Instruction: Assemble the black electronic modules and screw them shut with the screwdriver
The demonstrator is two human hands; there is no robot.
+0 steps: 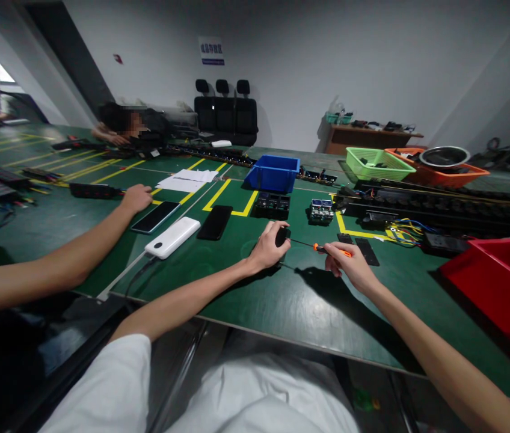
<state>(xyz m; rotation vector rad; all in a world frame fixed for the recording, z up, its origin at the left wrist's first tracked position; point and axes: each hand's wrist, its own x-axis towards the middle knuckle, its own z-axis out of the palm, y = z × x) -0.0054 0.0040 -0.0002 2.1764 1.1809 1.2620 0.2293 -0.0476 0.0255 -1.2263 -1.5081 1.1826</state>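
Note:
My left hand [269, 245] is closed round a small black part [282, 237], holding it on the green table; its exact kind is too hard to make out. In my right hand [349, 262] is a screwdriver [332, 249] with an orange and black handle. The screwdriver's thin shaft points left, its tip at the black part. Beyond my left hand sit a black module [272, 205] and a smaller module with silvery tops [321, 211]. Thin dark plates [367, 251] lie just behind my right hand.
A blue bin [276, 173] stands at mid-table, a red bin [503, 288] at right. Long black assemblies [439, 207] fill the right back. Left of me lie a black phone [215, 222], a white power bank [172, 237] and another phone [156, 216], beside a co-worker's arm [70, 255].

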